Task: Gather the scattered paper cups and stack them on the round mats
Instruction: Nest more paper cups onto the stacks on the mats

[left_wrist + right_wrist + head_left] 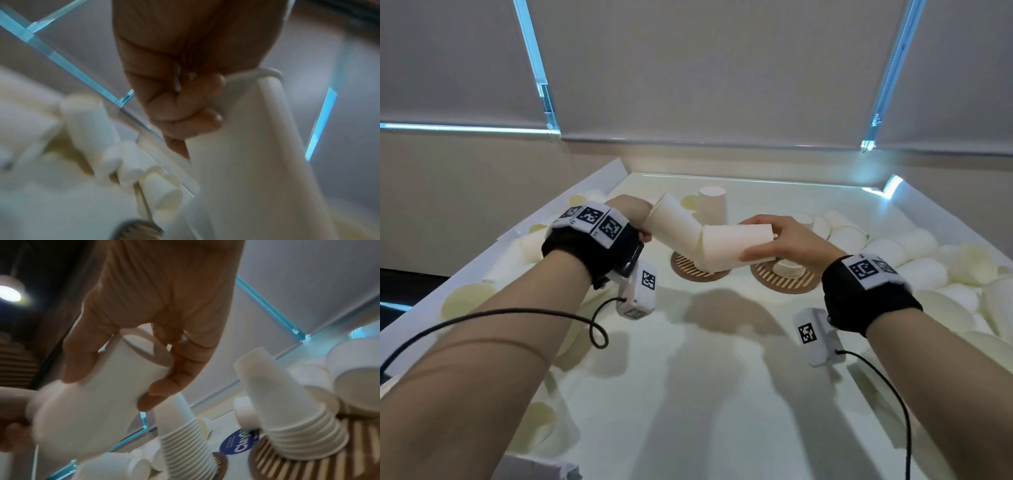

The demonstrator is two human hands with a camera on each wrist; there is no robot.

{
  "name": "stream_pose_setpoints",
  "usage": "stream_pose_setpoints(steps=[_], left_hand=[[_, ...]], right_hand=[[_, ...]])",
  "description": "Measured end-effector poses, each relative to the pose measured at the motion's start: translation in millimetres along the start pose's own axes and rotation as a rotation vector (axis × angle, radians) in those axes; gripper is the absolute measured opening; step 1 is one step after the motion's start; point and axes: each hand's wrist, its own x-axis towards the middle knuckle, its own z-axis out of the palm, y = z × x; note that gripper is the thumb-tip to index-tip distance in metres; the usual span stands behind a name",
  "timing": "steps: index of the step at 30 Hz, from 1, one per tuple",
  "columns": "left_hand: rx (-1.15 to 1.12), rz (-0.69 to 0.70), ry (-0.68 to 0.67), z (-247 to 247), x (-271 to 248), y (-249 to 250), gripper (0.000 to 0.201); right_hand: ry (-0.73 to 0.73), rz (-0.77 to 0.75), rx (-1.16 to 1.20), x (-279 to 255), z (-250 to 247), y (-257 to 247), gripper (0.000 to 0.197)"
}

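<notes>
1. Left hand (631, 214) sits a bit left of centre in the head view, fingers curled tight round the base end of a white paper cup (676, 224) that's tipped on its side.
2. Right hand (789, 240), centre-right, has thumb and fingers clamped on a second white paper cup (736, 245), also lying sideways.
3. The two cups meet mouth to mouth mid-air at an angle, just above the mats.
4. Below them: a round brown slatted mat (690, 269) with a tall nested stack of white cups (185, 434) on it, and beside it a second round slatted mat (786, 282) carrying a shorter cup stack (292, 418).
5. Loose white cups (914, 260) are heaped along the right edge of the white table (688, 394), more down the left edge.
</notes>
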Motion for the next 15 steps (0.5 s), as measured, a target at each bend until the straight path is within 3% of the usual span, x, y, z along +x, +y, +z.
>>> stream_pose_setpoints(steps=[4,7,9,12,15], left_hand=[[-0.282,-0.009,-0.16,23,-13,8,0.046],[-0.491,0.125,-0.128,57,-19,38,0.012],[-0.583,0.244,-0.054,75,-25,50,0.018],[-0.589,0.334,-0.017,94,-30,68,0.02],[-0.37,0.427,0.01,105,-24,73,0.015]], right_hand=[[0.082,-0.017,0.134,6,-1,5,0.041],[0.272,-0.068,0.277,18,7,2,0.05],[0.363,-0.086,0.456,24,10,-2,0.055],[0.442,-0.091,0.656,27,8,-9,0.052],[0.565,-0.12,0.525,30,0,-5,0.079]])
